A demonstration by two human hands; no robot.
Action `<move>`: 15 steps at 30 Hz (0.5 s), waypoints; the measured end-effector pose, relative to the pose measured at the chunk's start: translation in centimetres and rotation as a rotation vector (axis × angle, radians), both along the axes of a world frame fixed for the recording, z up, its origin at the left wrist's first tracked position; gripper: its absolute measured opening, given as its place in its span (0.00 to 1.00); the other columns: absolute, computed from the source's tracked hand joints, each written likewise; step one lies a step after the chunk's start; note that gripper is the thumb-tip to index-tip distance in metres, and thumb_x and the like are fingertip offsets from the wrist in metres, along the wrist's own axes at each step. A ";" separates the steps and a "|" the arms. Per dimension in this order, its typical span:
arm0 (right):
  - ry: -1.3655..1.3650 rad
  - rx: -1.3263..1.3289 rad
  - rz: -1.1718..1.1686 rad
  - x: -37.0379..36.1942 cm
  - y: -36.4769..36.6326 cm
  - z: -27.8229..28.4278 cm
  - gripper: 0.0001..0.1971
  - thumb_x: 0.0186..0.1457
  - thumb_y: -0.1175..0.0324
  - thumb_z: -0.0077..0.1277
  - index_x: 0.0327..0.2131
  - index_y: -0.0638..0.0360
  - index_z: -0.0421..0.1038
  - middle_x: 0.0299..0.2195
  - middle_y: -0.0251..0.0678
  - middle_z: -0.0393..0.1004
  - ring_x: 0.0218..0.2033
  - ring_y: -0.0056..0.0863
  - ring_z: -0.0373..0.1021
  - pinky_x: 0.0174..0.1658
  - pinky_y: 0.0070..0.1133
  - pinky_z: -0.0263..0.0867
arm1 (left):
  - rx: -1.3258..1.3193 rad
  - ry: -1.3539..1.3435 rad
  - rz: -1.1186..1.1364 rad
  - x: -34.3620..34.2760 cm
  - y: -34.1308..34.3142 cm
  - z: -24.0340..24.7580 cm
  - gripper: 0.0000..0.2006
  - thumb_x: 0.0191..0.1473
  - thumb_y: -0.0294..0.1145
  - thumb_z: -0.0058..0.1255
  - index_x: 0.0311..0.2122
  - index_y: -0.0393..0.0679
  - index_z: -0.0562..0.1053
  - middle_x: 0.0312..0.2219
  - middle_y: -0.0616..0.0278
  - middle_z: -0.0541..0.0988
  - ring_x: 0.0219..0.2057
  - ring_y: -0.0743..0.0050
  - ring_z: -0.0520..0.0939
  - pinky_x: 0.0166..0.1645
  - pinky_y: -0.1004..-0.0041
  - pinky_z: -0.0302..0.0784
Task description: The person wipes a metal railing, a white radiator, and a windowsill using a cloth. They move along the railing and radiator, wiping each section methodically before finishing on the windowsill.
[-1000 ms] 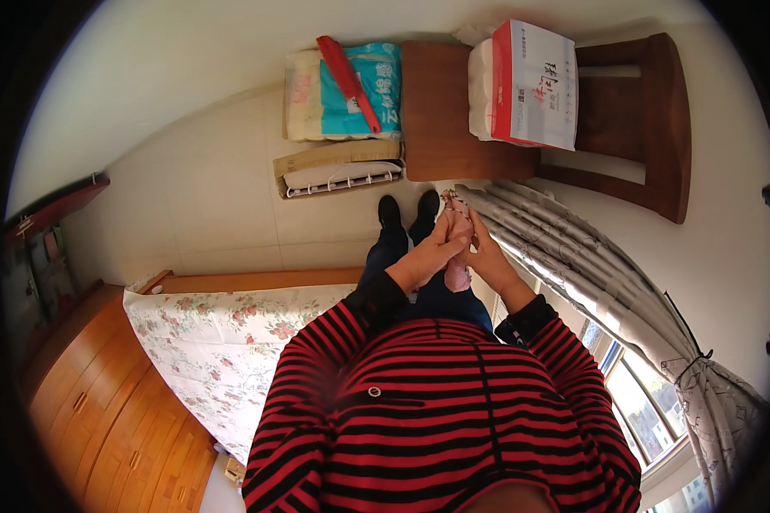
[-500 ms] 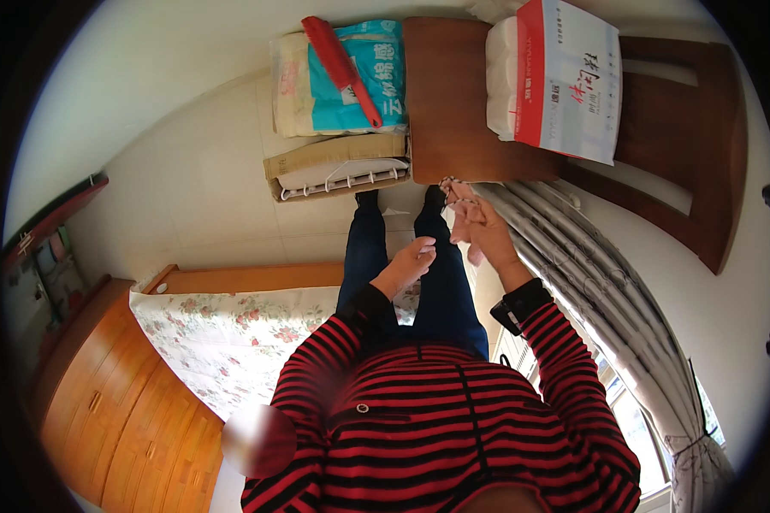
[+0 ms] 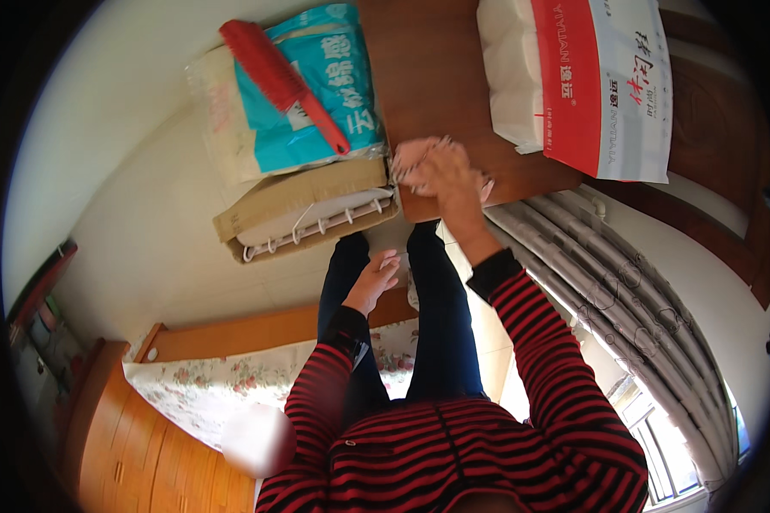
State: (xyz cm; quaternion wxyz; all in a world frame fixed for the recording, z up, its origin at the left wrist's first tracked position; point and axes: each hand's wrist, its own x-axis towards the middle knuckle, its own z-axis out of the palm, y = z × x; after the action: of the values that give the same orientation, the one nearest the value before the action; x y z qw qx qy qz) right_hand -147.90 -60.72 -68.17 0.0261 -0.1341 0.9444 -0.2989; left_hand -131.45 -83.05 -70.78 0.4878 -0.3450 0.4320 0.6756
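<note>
On the near edge of a brown wooden chair seat [image 3: 432, 77], my right hand [image 3: 455, 178] presses down with a bunched pink cloth [image 3: 412, 161] under its fingers. The cloth has a dark-patterned edge, and part of it is hidden by the hand. My left hand [image 3: 373, 284] hangs in front of my legs, apart from the chair. Its fingers are loosely bent and somewhat apart, with nothing visible in them.
A red-and-white pack of white rolls [image 3: 573, 85] stands on the chair's right part. Left of the seat, a red brush [image 3: 282, 81] lies on a teal plastic package [image 3: 334, 94], beside a cardboard box [image 3: 308, 205]. Grey curtains [image 3: 607, 282] hang right; a flowered bed cover [image 3: 205, 385] lies left.
My right hand has carried the pink cloth forward from above my legs onto the chair seat. The left hand has moved away from it to the left. The view has shifted closer to the chair.
</note>
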 end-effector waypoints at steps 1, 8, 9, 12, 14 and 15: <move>-0.042 -0.106 0.034 1.6 -0.1 0.3 0.17 0.57 0.72 0.46 0.49 0.60 0.77 0.57 0.44 0.73 0.65 0.46 0.62 0.68 0.37 0.55 | 0.003 0.002 0.016 -0.3 0.0 -0.5 0.28 0.69 0.49 0.48 0.67 0.46 0.62 0.62 0.57 0.69 0.64 0.65 0.69 0.64 0.61 0.68; -0.076 -0.010 0.165 3.0 0.8 1.7 0.20 0.53 0.72 0.49 0.51 0.57 0.75 0.59 0.35 0.71 0.65 0.40 0.61 0.60 0.33 0.60 | 0.149 0.026 0.286 -5.0 1.8 -3.0 0.34 0.68 0.60 0.41 0.67 0.43 0.60 0.63 0.51 0.67 0.65 0.61 0.68 0.64 0.57 0.68; -0.058 0.002 0.143 1.4 0.8 1.6 0.20 0.54 0.72 0.48 0.52 0.57 0.75 0.59 0.35 0.71 0.65 0.40 0.62 0.60 0.33 0.60 | 0.181 0.037 0.306 -5.7 2.2 -3.2 0.35 0.67 0.62 0.41 0.67 0.44 0.60 0.63 0.52 0.67 0.65 0.61 0.68 0.64 0.57 0.68; 0.103 0.037 0.002 -5.6 0.8 0.4 0.20 0.54 0.74 0.50 0.51 0.57 0.76 0.59 0.37 0.71 0.65 0.43 0.61 0.64 0.34 0.58 | 0.282 0.139 0.299 -7.6 3.2 -4.1 0.35 0.66 0.64 0.43 0.66 0.48 0.62 0.63 0.60 0.69 0.64 0.64 0.69 0.64 0.59 0.67; 0.197 0.113 -0.105 -9.4 0.2 -1.0 0.20 0.54 0.74 0.49 0.51 0.57 0.75 0.59 0.37 0.71 0.64 0.44 0.62 0.64 0.33 0.57 | 0.286 0.236 0.321 -8.2 4.0 -4.6 0.34 0.68 0.62 0.40 0.67 0.47 0.61 0.61 0.61 0.70 0.64 0.65 0.69 0.65 0.60 0.66; 0.272 0.140 -0.166 -10.1 -0.3 -1.7 0.20 0.54 0.74 0.49 0.51 0.56 0.75 0.58 0.37 0.71 0.64 0.44 0.62 0.64 0.33 0.57 | 0.279 0.266 0.332 -8.5 4.2 -4.9 0.30 0.68 0.61 0.41 0.65 0.50 0.65 0.59 0.66 0.72 0.60 0.69 0.72 0.62 0.62 0.68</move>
State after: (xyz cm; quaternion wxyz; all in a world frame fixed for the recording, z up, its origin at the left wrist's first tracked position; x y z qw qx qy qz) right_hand -157.97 -61.03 -69.83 -0.1176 -0.0928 0.9656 -0.2128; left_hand -139.90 -78.87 -75.69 0.3519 -0.2488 0.3325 0.8389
